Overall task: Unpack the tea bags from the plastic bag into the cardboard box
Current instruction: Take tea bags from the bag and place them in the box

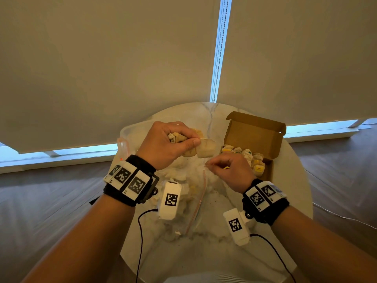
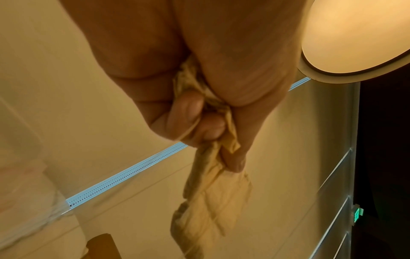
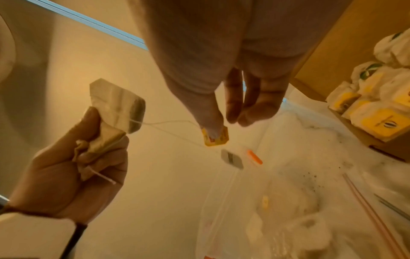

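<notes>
A: Where are the tea bags [image 1: 205, 149]?

B: Bunched in the left hand [image 1: 163, 145], fingers curled tight round them, above the plastic bag [image 1: 181, 193].

A: And the right hand [image 1: 228, 172]?

B: It pinches a yellow tag [image 3: 216, 137]. The string [image 3: 168, 123] runs sideways between the hands.

A: Which is nearer the cardboard box [image 1: 255, 137]?

B: The right hand, just beside it.

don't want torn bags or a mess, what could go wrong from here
The right hand pinches a yellow tag while the left hand grips several tea bags; pulling the string taut could tear one. Loose specks already dot the table, so squeezing may spill more.
</notes>
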The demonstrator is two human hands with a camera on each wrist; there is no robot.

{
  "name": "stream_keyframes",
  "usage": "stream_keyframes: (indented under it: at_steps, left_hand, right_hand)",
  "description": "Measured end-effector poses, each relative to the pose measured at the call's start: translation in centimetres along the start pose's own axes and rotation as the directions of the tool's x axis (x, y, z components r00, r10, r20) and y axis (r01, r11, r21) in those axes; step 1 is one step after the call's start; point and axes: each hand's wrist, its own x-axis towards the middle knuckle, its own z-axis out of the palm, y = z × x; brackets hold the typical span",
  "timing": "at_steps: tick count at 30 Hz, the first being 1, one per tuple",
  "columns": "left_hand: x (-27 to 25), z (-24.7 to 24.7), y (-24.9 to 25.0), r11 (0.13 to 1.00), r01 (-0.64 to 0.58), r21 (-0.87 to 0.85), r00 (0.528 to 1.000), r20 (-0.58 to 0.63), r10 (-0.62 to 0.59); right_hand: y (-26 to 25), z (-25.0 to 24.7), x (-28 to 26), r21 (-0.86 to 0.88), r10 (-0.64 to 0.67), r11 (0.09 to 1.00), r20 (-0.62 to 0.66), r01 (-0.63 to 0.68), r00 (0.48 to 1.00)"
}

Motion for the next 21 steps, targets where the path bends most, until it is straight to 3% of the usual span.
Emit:
stream_keyframes:
  at_steps: [2,5,11,16,21]
  left_hand:
    - [-0.1,0.0,-0.1,1.000,0.005,-0.011,1.000,0.020,-0.005]
    - [-0.3,0.1,-0.3,0.999,0.026,-0.020,0.997,0.073,-0.025]
    - [-0.9,0.5,-1.2,0.999,0.048,0.022,0.988,0.149,-0.051]
    - [-1.2,0.9,-1.7,0.997,0.069,0.030,0.987,0.144,-0.072]
    - [-1.3,1.0,-1.8,0.995,0.095,0.017,0.986,0.133,-0.096]
  right_hand:
    - [-0.7,-0.6,0.3,0.067,0.065,0.996,-0.064,-0.060,0.996]
    - [-2.1,-1.5,0.7,0.188,0.128,0.975,-0.053,-0.115,0.990]
    - [-4.0,-2.3,1.5,0.205,0.054,0.979,-0.140,-0.024,0.989]
    - [-5.4,-2.7,1.5,0.231,-0.021,0.972,-0.125,0.050,0.992]
    - [-6.8,-3.0,1.2,0.114,-0.126,0.984,-0.074,0.134,0.989]
